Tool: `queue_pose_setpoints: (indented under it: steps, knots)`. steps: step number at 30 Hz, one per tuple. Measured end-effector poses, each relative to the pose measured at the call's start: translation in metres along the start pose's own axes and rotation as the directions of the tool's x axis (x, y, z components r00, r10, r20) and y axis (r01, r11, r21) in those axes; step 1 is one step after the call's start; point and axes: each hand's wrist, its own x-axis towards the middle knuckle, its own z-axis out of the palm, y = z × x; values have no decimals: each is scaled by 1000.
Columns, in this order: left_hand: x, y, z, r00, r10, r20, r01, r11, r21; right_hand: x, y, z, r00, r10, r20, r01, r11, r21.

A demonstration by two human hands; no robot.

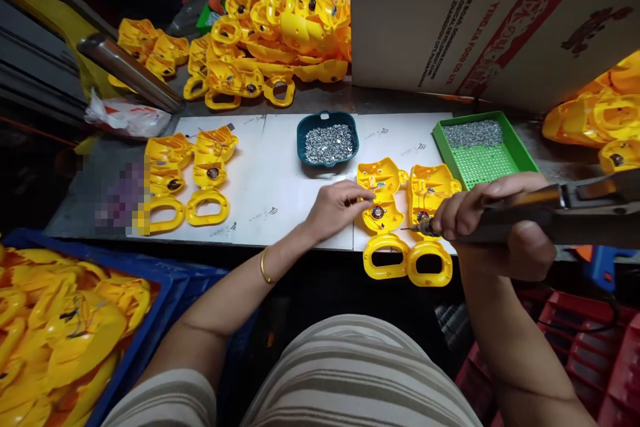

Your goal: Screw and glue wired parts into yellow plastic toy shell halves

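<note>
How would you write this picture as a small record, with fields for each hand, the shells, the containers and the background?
Left hand: fingertips together at the near shells; whether they hold something is unclear
Right hand: grips a screwdriver, bit pointing left
Near shells: two, yellow, side by side, open side up, wires inside
Far shells: two, yellow, at the picture's left
Bowl: dark teal, holds small metal parts
Tray: green, metal bits along its far side
Background: carton, yellow pile
</note>
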Motion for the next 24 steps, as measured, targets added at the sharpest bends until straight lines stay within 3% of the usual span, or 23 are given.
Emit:
queue_pose_setpoints:
  steps: [3,6,13,24]
  knots:
    - [-26,11,21,998,-42,37,45,996,-83,4,-1,7,1000,-11,27,12,1000,-7]
    - [-36,10,31,991,-119,61,125,984,-125,5,2,11,999,-25,28,25,999,-21]
    - [-40,11,33,975,-186,118,205,962,-182,2,9,14,1000,5,-10,-5,998,-56]
    - [-41,12,34,963,-215,162,244,950,-195,-4,21,13,999,4,44,-6,999,33]
